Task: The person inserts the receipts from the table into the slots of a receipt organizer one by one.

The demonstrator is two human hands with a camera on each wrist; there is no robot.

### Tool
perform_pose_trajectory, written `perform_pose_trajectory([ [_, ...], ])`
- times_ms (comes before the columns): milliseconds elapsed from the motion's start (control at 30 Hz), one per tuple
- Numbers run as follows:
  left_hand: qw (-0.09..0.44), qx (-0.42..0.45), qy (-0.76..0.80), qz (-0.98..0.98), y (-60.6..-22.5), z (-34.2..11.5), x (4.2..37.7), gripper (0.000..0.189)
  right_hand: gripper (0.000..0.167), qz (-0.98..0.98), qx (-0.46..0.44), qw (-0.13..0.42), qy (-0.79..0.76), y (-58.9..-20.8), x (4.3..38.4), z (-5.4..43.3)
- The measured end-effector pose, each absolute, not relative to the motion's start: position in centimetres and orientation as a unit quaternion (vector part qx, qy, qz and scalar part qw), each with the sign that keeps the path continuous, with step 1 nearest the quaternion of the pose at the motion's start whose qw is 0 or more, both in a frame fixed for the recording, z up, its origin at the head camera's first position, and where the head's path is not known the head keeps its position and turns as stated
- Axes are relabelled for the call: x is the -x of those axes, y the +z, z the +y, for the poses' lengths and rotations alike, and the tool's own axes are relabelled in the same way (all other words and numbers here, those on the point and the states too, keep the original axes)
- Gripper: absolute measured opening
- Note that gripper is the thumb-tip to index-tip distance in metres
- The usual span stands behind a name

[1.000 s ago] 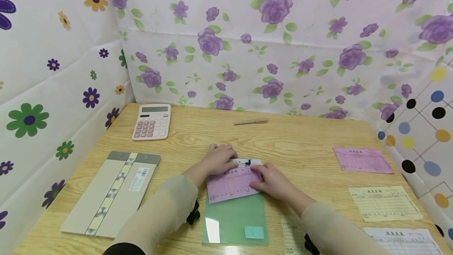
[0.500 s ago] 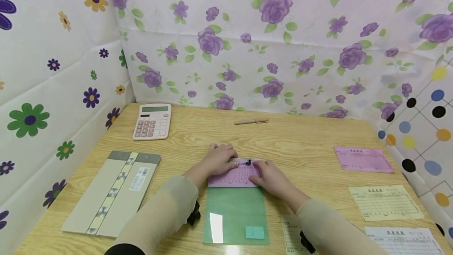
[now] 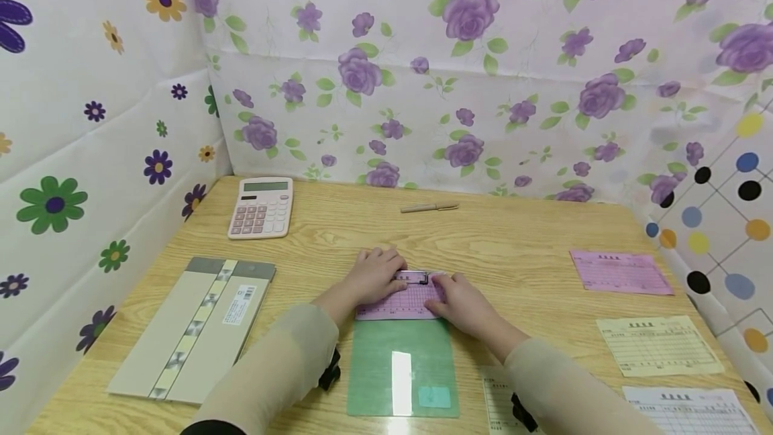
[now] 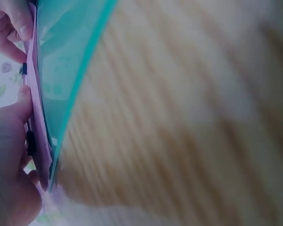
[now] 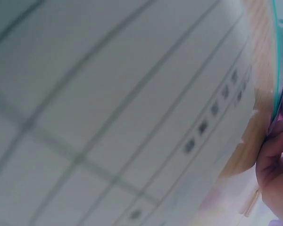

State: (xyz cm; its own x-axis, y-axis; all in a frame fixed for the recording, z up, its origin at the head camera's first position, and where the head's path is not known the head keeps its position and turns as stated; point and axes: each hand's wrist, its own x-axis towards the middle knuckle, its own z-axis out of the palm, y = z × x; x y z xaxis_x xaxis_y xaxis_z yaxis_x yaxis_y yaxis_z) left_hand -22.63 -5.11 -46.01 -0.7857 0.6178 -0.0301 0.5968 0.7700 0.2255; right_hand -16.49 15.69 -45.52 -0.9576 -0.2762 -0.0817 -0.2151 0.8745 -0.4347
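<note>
Take the green clipboard (image 3: 374,368) as landmark, serving apparently as firm backing. Right of its near end, note a half-covered slip (image 3: 498,401), farther right a white slip (image 3: 688,411), then a yellow slip (image 3: 659,348), spread apart probably for easy reading. Left of it, note a beige folder (image 3: 196,334), presumably placed clear of the work. On its far half, find the pink slip (image 3: 401,302), lying square to the sides. Pinched at the right edge by the right hand (image 3: 461,304), likely against skewing. Gripped at the clip (image 3: 415,279) by the left hand (image 3: 376,278), with thumb on top and fingers curled, likely for steadiness. Beyond its far edge, note a pen (image 3: 430,207) and, farther left, a calculator (image 3: 261,208)
</note>
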Motion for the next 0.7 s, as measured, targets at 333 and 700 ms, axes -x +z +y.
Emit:
perform_pose_trajectory([
  [333, 0.076, -0.315, 0.107, 0.940, -46.2, -5.4, 22.7, 0.039, 0.063, 0.955, 0.164, 0.112, -0.220, -44.7, 16.5, 18.7],
  [700, 0.080, -0.317, 0.121, 0.937, -46.2, -5.4, 22.8, 0.042, 0.056, 0.947, 0.220, 0.114, -0.204, -43.8, 15.7, 24.8],
])
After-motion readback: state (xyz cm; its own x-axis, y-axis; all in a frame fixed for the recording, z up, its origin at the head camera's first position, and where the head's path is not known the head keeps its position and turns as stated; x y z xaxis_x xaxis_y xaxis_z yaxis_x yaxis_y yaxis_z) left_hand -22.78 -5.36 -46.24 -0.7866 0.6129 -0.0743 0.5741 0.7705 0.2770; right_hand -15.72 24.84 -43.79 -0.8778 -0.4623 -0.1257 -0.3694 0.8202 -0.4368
